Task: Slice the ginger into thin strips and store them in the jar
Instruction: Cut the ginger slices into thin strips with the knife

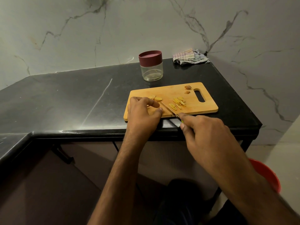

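Note:
A wooden cutting board (203, 109) lies on the black counter. Flat ginger slices (156, 98) sit at its left, partly under my left hand (142, 114), whose curled fingertips press on ginger hidden beneath them. My right hand (206, 135) grips a knife (169, 109) with a greenish handle; the blade lies on the board just right of my left fingers. Cut ginger strips (178, 103) are piled mid-board. Two small ginger scraps (188, 89) lie near the handle slot. A clear glass jar (151, 66) with its maroon lid on stands behind the board.
A striped cloth (190, 56) is bunched in the back corner of the black counter (73, 98). Marble walls rise behind and to the right. A red bucket (267, 174) stands on the floor at the right, below the counter's edge.

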